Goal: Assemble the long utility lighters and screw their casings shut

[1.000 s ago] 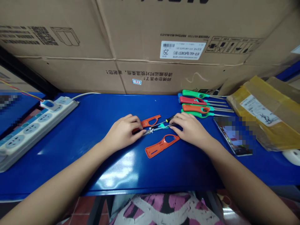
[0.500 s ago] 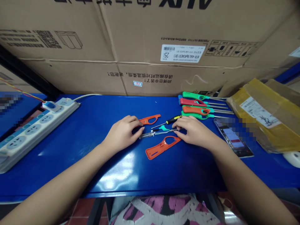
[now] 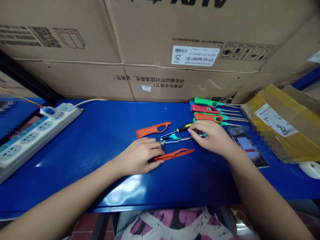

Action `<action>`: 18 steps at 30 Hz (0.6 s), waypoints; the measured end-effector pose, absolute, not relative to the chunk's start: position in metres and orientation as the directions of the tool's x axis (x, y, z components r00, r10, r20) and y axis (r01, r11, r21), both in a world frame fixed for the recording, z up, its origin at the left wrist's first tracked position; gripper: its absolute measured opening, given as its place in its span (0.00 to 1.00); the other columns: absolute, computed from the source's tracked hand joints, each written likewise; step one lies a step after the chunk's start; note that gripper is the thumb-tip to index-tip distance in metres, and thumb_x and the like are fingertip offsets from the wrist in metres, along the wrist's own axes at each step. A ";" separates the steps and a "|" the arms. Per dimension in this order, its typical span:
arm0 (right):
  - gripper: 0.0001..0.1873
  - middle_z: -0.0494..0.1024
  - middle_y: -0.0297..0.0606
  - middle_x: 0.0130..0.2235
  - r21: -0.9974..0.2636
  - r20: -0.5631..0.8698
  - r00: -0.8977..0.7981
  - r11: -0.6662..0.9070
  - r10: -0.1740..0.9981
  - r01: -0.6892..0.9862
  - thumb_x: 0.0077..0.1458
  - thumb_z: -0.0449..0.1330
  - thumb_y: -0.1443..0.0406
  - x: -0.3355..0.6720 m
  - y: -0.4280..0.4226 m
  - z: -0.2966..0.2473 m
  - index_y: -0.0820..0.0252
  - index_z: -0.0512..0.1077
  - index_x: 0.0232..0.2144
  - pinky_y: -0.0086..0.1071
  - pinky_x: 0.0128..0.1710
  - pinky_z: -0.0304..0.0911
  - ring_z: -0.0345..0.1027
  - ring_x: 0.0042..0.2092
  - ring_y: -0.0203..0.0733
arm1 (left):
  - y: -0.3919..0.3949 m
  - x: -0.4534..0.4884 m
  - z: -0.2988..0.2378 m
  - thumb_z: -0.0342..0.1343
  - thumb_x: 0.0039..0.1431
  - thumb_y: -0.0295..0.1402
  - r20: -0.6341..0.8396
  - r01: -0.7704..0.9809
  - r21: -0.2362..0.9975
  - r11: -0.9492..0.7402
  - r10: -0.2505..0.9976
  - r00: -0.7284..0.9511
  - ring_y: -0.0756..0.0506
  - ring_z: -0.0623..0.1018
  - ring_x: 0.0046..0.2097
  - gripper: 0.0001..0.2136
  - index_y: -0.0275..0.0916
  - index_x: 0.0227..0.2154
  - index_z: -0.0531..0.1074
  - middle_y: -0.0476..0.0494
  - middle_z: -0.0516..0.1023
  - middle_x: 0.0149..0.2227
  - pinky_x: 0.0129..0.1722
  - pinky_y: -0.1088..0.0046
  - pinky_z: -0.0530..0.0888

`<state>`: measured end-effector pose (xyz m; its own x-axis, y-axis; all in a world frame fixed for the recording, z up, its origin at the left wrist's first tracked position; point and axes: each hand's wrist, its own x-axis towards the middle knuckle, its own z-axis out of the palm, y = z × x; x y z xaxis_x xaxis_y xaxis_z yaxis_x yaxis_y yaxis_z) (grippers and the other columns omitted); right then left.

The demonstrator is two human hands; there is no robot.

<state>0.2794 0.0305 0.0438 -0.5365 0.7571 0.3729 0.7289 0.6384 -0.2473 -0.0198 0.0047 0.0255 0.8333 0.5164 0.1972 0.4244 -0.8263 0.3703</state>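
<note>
My left hand (image 3: pixel 140 156) has its fingers closed on the left end of an orange lighter shell half (image 3: pixel 176 154), which is tipped up on its edge on the blue table (image 3: pixel 105 133). My right hand (image 3: pixel 212 136) rests with curled fingers pinching the right end of a thin metal lighter tube assembly (image 3: pixel 172 140). A second orange shell half (image 3: pixel 152 129) lies flat behind my left hand. A small black-and-yellow screwdriver (image 3: pixel 178 128) and a teal trigger piece (image 3: pixel 173 136) lie between the two hands.
Several assembled lighters (image 3: pixel 207 113) in green, red and orange lie at the back right. A phone (image 3: pixel 250 146) and a yellow-taped parcel (image 3: pixel 282 123) sit to the right, a white power strip (image 3: pixel 32 136) to the left. Large cardboard boxes (image 3: pixel 160 50) wall the back.
My left hand left the metal tube, moved toward me and took the nearer orange shell half, tipping it onto its edge. The far shell half is now uncovered. My right hand stayed on the tube.
</note>
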 end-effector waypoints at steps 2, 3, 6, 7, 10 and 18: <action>0.09 0.80 0.39 0.34 -0.249 0.346 -0.547 0.637 0.762 0.730 0.65 0.56 0.66 0.277 0.031 0.040 0.59 0.75 0.33 0.36 0.38 0.65 0.75 0.36 0.44 | 0.007 -0.022 0.030 0.52 0.68 0.34 0.202 0.418 0.344 -0.841 0.501 0.842 0.44 0.76 0.39 0.09 0.39 0.42 0.77 0.44 0.79 0.37 0.40 0.67 0.73; 0.09 0.81 0.40 0.34 -0.254 0.338 -0.554 0.641 0.761 0.724 0.64 0.56 0.66 0.276 0.031 0.039 0.59 0.75 0.33 0.36 0.38 0.65 0.75 0.36 0.44 | 0.008 -0.024 0.032 0.51 0.68 0.33 0.203 0.421 0.327 -0.846 0.498 0.843 0.44 0.76 0.39 0.10 0.39 0.41 0.77 0.44 0.79 0.36 0.40 0.67 0.73; 0.09 0.81 0.40 0.36 -0.281 0.314 -0.593 0.669 0.742 0.688 0.64 0.55 0.68 0.272 0.031 0.037 0.59 0.75 0.33 0.37 0.40 0.66 0.75 0.38 0.45 | 0.011 -0.028 0.037 0.49 0.66 0.30 0.200 0.438 0.278 -0.855 0.498 0.844 0.44 0.76 0.37 0.11 0.38 0.39 0.78 0.43 0.79 0.35 0.39 0.66 0.74; 0.09 0.81 0.40 0.36 -0.292 0.305 -0.604 0.676 0.736 0.677 0.64 0.55 0.68 0.271 0.031 0.037 0.59 0.74 0.33 0.37 0.41 0.66 0.74 0.39 0.45 | 0.012 -0.029 0.038 0.48 0.65 0.29 0.199 0.446 0.262 -0.856 0.500 0.843 0.44 0.77 0.37 0.11 0.38 0.38 0.78 0.43 0.80 0.34 0.39 0.66 0.74; 0.09 0.80 0.41 0.38 -0.309 0.295 -0.609 0.677 0.736 0.668 0.65 0.54 0.67 0.271 0.031 0.039 0.58 0.74 0.35 0.38 0.43 0.66 0.73 0.41 0.45 | 0.016 -0.033 0.039 0.48 0.64 0.27 0.200 0.475 0.215 -0.853 0.514 0.834 0.43 0.77 0.38 0.12 0.39 0.37 0.78 0.44 0.80 0.34 0.39 0.66 0.74; 0.06 0.78 0.39 0.36 -0.346 0.212 -0.566 0.603 0.797 0.719 0.64 0.60 0.62 0.256 0.029 0.027 0.57 0.74 0.36 0.37 0.40 0.63 0.71 0.39 0.44 | 0.019 -0.033 0.037 0.50 0.70 0.36 0.248 0.483 0.221 -0.847 0.528 0.812 0.42 0.80 0.44 0.13 0.38 0.44 0.78 0.42 0.82 0.41 0.44 0.65 0.76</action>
